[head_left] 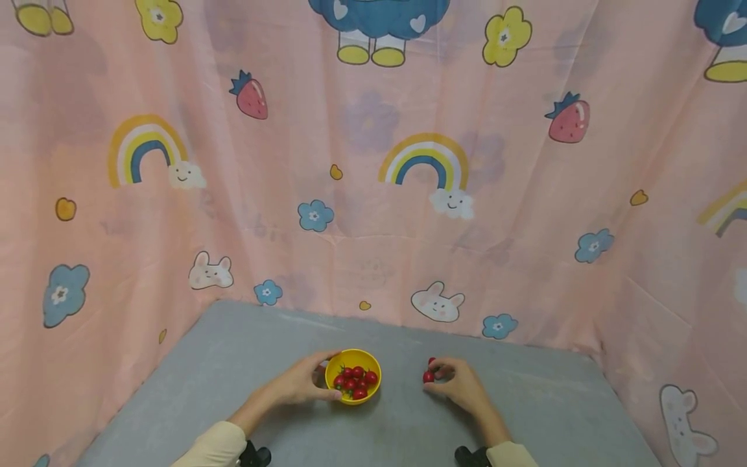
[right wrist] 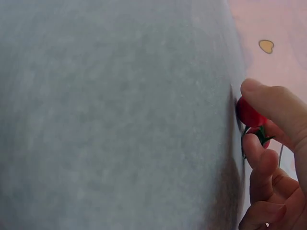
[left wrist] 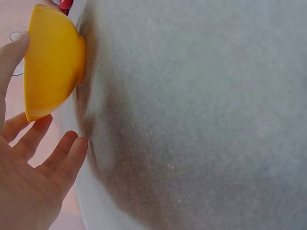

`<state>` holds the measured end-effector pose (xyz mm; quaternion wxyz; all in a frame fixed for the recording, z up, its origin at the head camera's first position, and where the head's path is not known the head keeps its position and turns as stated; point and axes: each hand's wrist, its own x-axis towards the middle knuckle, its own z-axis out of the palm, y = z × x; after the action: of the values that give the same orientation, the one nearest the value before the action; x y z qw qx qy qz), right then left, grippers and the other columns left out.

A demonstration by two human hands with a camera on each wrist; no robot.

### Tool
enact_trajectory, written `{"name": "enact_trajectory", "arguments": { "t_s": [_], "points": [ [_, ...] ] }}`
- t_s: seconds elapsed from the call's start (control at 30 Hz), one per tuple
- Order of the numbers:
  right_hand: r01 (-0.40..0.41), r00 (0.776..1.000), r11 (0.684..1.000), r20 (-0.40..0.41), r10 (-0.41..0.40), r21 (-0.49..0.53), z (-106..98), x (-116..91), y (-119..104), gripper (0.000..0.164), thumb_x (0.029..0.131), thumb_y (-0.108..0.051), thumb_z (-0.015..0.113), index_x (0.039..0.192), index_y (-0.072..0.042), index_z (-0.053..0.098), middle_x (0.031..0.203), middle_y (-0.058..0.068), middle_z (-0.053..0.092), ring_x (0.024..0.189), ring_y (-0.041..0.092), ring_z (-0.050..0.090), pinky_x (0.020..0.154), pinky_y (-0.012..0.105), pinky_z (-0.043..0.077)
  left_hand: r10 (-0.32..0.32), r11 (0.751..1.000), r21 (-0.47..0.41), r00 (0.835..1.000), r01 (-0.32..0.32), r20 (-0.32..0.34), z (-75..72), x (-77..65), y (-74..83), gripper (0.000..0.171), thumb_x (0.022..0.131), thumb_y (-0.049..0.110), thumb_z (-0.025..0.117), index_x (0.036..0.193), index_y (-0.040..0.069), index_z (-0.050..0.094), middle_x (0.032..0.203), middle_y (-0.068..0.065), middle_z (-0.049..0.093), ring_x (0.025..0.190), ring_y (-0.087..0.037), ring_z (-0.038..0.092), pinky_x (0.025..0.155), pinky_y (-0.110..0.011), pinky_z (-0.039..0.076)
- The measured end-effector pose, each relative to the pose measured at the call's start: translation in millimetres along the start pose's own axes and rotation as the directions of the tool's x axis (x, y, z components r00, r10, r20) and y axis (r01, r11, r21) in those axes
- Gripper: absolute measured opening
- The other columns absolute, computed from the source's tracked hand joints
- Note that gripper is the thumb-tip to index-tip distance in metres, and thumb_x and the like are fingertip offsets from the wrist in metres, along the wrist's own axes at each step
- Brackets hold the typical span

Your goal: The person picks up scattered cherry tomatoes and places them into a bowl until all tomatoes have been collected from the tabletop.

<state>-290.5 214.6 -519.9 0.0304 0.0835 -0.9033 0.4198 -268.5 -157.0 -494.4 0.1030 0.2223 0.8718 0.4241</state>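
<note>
A yellow bowl [head_left: 366, 360] with several red cherry tomatoes [head_left: 358, 372] in it sits near the middle of the table. My left hand [head_left: 300, 381] holds the bowl by its left side, thumb on the near side and fingertips at the far rim. In the left wrist view the bowl [left wrist: 55, 62] shows its smooth outside. To the right of it, my right hand [head_left: 463, 387] pinches a cherry tomato [right wrist: 249, 113] just at the table surface. Beside that one, a second cherry tomato [head_left: 432, 360] with a green stem is partly hidden by the fingers.
The grey table [head_left: 403, 428] runs back to a pink curtain [head_left: 373, 259] printed with rainbows, flowers and rabbits. The curtain also hangs along the left and right sides.
</note>
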Motion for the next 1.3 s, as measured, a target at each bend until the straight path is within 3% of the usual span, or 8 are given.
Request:
{"name": "enact_trajectory", "arguments": {
  "t_s": [0.23,0.87,1.13,1.3],
  "points": [
    [0.007,1.0,1.0,-0.008,-0.007,-0.012,2.9,1.0,2.8,0.027,0.073,-0.008,0.092,0.093,-0.011,0.074,0.081,-0.002,0.067,0.08,0.017,0.061,0.076,0.041,0.048,-0.002,1.0,-0.012,1.0,0.002,0.001,0.9,-0.4,-0.6,0.083,0.085,0.036,0.085,0.152,0.007,0.044,0.141,-0.012,0.052,0.114,-0.027,0.057,0.092,-0.042,0.054],
    [0.052,0.998,0.995,0.016,-0.054,0.088,-2.0,1.6,5.0,0.022,0.075,0.002,0.082,0.092,-0.007,0.072,0.083,0.004,0.068,0.073,0.021,0.059,0.052,0.031,0.047,-0.016,1.0,-0.005,1.0,0.016,-0.007,1.2,-0.3,1.5,0.083,0.085,0.036,0.085,0.152,0.008,0.045,0.138,-0.011,0.054,0.113,-0.027,0.057,0.093,-0.044,0.054],
    [0.03,1.0,0.995,-0.003,-0.03,0.094,-5.8,1.4,2.6,0.022,0.076,0.002,0.079,0.094,-0.009,0.074,0.091,0.006,0.07,0.07,0.021,0.058,0.052,0.031,0.048,-0.009,1.0,-0.006,1.0,0.009,-0.006,0.9,-0.4,1.4,0.083,0.085,0.036,0.085,0.152,0.008,0.045,0.138,-0.011,0.054,0.112,-0.026,0.058,0.092,-0.043,0.054],
    [0.062,0.998,0.993,-0.009,-0.061,0.102,-10.1,2.6,1.0,0.021,0.079,0.002,0.077,0.097,-0.008,0.074,0.089,0.007,0.07,0.064,0.021,0.057,0.047,0.031,0.047,-0.002,1.0,-0.01,1.0,0.002,-0.002,0.6,-0.3,1.5,0.083,0.085,0.036,0.085,0.152,0.007,0.044,0.139,-0.011,0.054,0.111,-0.025,0.058,0.092,-0.042,0.054]
  ]
}}
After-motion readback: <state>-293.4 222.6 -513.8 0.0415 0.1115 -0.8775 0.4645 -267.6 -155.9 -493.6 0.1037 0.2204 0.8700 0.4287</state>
